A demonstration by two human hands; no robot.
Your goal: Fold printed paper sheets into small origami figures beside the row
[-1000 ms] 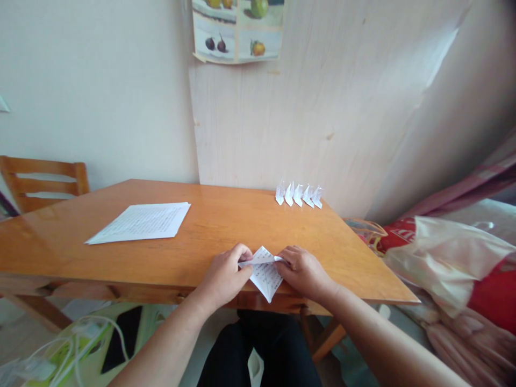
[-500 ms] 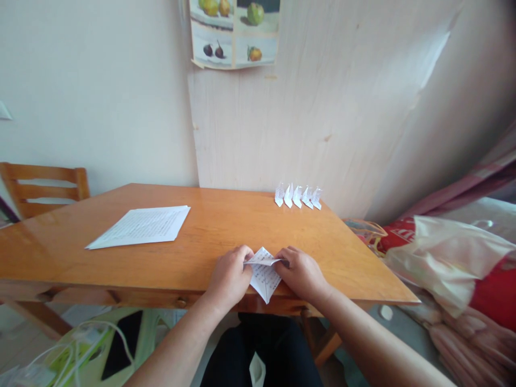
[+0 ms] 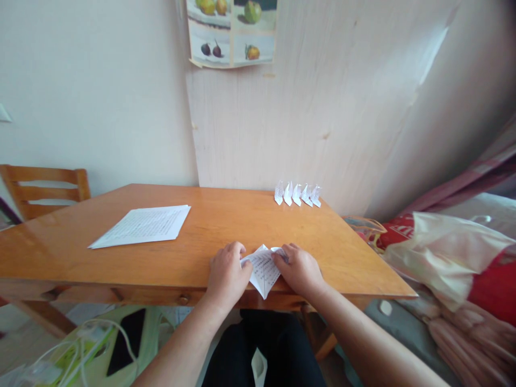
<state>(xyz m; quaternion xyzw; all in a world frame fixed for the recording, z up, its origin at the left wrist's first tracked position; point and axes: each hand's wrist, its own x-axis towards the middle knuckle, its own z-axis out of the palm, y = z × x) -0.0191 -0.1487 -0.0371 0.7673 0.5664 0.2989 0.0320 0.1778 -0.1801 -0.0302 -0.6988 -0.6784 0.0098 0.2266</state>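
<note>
At the table's near edge, a folded sheet of printed paper is held between both hands, one corner pointing toward me. My left hand pinches its left side between thumb and fingers. On the other side, my right hand grips the right flap, its thumb on top. Part of the paper under the fingers is hidden. Several small folded paper figures stand in a row at the table's far right corner. A stack of printed sheets lies on the left part of the table.
The wooden table meets the wall at its far side. A wooden chair stands at the left. Bags are heaped to the right. Below left, a black phone-like slab and white cables lie on a pale green surface.
The raised fold across the paper's middle now lies flatter, and more of its printed face shows. Both hands keep hold of its sides.
</note>
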